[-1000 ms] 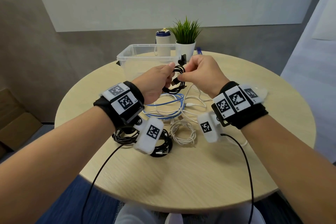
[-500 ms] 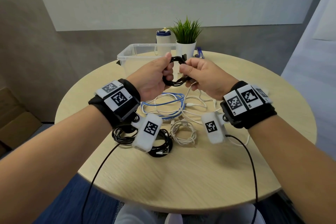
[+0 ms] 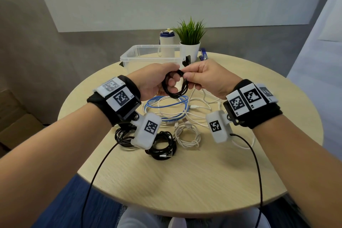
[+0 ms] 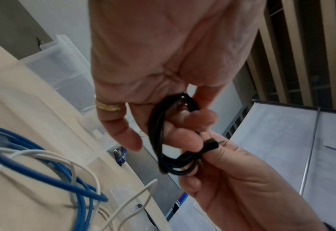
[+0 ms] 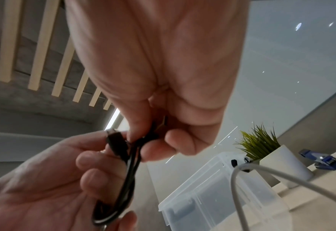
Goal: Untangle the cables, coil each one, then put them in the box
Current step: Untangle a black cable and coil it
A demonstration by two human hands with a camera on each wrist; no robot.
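So the left hand [image 3: 157, 81] had its fingers curled through a small coil of thin black cable [image 3: 174, 86], held up in the air above the round light-wood bench [image 3: 185, 172]. The right hand [image 3: 205, 77] was pinching the coil's far side between thumb and forefinger. In the wrist views a black plug end [image 4: 210, 144] poked out right at that pinch, so my guess is the tail was getting tucked or wrapped to lock the loops. Two hands on opposite sides makes sense, otherwise a springy coil like that would just pop open.

Directly below sat the loose tangle: a blue cable [image 3: 166, 105] mixed in with long white cables [image 3: 199, 109], none of it coiled yet. Nearer the body were two coiled black cables [image 3: 159, 146] and a coiled white cable [image 3: 187, 135], parked on the bench, not boxed.

The clear plastic box [image 3: 151, 55] was just beyond the hands, open on top and looking empty, so a short forward reach would get there. A white bottle with a blue cap [image 3: 167, 42] and a potted green plant [image 3: 190, 42] crowded the box's back edge, while the near side looked free.
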